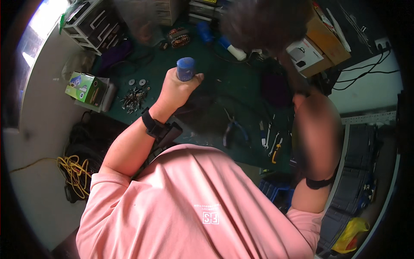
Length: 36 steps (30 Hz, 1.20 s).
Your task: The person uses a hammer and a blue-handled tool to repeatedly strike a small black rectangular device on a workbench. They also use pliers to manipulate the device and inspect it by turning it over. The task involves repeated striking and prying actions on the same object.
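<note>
My left hand (174, 88) is raised over the green work surface (207, 93), its fingers wrapped round a blue cylinder with a rounded end (186, 69). The lower part of this cylinder is hidden by the hand, and I cannot make out its kind. At the right, my right hand (317, 125) is blurred, with its fingers smeared, so I cannot see what it touches. Between the two arms lie spread pliers (233, 125) with dark blue handles. Nearer the right arm are slim wrenches (269, 131) and a yellow-handled tool (277, 151).
Loose screws (133, 100) and two washers (137, 82) lie at left, beside a green box (86, 90). Farther back stand a drawer unit (97, 28), copper coils (178, 38) and a blue-and-white tube (233, 48). A dark blurred shape (263, 23) covers the far right, near cardboard boxes (321, 39).
</note>
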Each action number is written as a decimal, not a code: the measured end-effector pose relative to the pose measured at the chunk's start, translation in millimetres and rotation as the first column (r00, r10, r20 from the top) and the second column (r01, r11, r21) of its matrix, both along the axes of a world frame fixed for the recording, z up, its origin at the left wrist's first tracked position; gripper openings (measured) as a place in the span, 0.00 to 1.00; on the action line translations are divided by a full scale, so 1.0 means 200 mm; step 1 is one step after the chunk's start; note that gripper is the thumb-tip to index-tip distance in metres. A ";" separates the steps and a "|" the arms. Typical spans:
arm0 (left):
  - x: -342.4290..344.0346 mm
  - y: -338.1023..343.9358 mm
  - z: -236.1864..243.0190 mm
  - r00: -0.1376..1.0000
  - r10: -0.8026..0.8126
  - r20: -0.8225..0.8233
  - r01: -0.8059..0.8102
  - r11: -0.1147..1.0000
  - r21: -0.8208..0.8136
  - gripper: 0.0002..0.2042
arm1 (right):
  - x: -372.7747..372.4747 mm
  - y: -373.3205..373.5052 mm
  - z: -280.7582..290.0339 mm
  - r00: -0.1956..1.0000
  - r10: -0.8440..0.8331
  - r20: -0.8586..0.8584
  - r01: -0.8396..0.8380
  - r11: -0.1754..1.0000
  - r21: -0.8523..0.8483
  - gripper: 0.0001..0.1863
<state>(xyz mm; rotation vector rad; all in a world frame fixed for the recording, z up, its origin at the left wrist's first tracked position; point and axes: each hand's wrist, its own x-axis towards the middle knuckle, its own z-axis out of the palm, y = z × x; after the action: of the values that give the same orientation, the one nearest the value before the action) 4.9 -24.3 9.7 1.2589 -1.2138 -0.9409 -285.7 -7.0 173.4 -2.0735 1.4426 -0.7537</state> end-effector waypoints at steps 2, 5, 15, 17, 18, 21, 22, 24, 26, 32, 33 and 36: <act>0.05 0.02 0.04 0.985 0.072 -0.154 -0.061 0.995 0.075 0.10 | -0.09 0.01 -0.17 0.988 -0.111 -0.108 0.110 0.994 -0.016 0.17; 0.17 0.06 0.13 0.937 0.042 -0.348 -0.062 0.997 -0.045 0.11 | -0.26 0.02 -0.39 0.884 -0.283 -0.373 0.311 0.950 0.015 0.17; 0.07 0.15 0.30 0.780 -0.165 0.604 0.085 0.984 0.158 0.14 | -0.47 -0.25 -1.08 0.679 -0.433 -0.593 0.370 0.899 -0.234 0.16; 0.01 0.15 0.25 0.680 -0.281 0.677 0.209 0.959 0.189 0.16 | -0.44 -0.33 -1.16 0.711 -0.396 -0.582 0.325 0.918 -0.227 0.16; -0.02 0.16 0.23 0.643 -0.298 0.705 0.267 0.951 0.158 0.15 | -0.42 -0.36 -1.21 0.733 -0.367 -0.573 0.295 0.930 -0.219 0.16; -0.12 0.20 0.16 0.456 -0.355 0.816 0.352 0.914 0.202 0.13 | -0.39 -0.43 -1.32 0.749 -0.340 -0.569 0.230 0.938 -0.258 0.16; -0.14 0.21 0.12 0.358 -0.381 0.852 0.385 0.892 0.237 0.12 | -0.39 -0.45 -1.35 0.761 -0.351 -0.546 0.251 0.935 -0.251 0.16; -0.20 0.23 0.05 0.158 -0.306 0.939 0.427 0.878 0.215 0.09 | -0.41 -0.46 -1.41 0.779 -0.363 -0.511 0.284 0.931 -0.228 0.16; -0.27 0.23 0.01 0.127 -0.239 0.963 0.455 0.876 0.158 0.09 | -0.43 -0.47 -1.42 0.770 -0.349 -0.534 0.248 0.935 -0.254 0.16; -0.43 0.19 -0.02 0.115 -0.141 0.983 0.478 0.876 0.070 0.08 | -0.17 -0.30 -0.94 0.998 -0.036 0.044 0.015 0.914 0.406 0.26; -0.47 0.19 -0.02 0.086 -0.127 0.988 0.475 0.877 0.072 0.08 | -0.13 -0.21 -0.85 0.975 0.002 0.220 -0.137 0.790 0.598 0.29; -0.57 0.20 -0.04 0.059 -0.157 0.986 0.522 0.846 0.103 0.12 | -0.04 0.01 -0.77 0.946 0.191 0.261 -0.310 0.765 0.565 0.36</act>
<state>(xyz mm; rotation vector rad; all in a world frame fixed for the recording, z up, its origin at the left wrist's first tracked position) -109.3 16.6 1.9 1.3311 -2.7537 0.0037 -293.8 -5.7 19.2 -1.5970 1.0769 -0.3060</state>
